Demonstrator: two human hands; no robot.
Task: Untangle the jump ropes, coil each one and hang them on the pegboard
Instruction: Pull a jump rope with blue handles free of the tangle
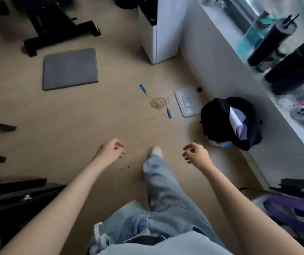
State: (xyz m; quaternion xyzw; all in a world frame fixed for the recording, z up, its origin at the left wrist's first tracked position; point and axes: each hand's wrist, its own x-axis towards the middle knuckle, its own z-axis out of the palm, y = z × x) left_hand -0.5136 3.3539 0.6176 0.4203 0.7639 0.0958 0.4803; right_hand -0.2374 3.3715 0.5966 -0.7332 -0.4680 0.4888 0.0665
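Note:
A jump rope (158,103) lies on the tan floor ahead of me, its pale cord bunched in a loose tangle between two blue handles, one at the upper left and one at the lower right. My left hand (111,149) hangs in front of me with loosely curled fingers and holds nothing. My right hand (196,153) is held the same way, also with nothing in it. Both hands are well short of the rope. No pegboard is in view.
A grey mat (70,69) lies to the left, a white scale (188,103) right of the rope, a black bag (228,122) by the wall. A white cabinet (163,28) stands ahead, black exercise equipment (59,26) at upper left, dark bottles (276,39) on the ledge.

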